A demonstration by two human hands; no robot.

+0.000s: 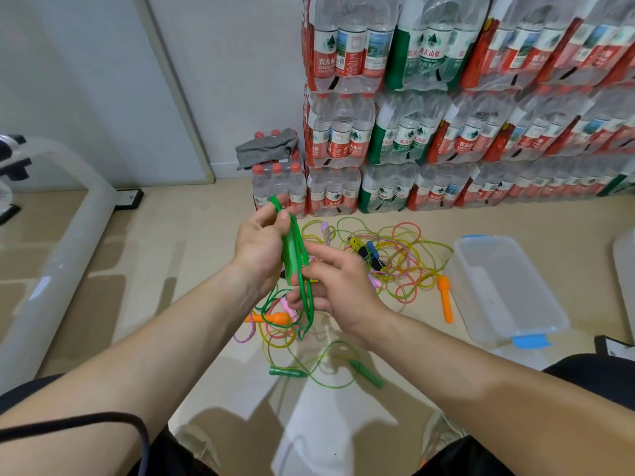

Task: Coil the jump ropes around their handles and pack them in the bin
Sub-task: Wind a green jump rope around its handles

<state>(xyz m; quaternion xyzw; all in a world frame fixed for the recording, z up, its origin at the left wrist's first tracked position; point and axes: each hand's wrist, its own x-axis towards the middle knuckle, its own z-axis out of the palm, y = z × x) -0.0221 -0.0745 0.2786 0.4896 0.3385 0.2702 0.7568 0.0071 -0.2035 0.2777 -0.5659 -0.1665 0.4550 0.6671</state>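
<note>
— In the middle of the frame, the left hand grips the green handles upright. How to wind well?

— Keep that grip firm. The right hand holds the green rope just below them, fingers curled round the strands. I'd lay each turn snug, lifting the slack clear of the tangled pile on the floor. The bin stands at right.
</note>
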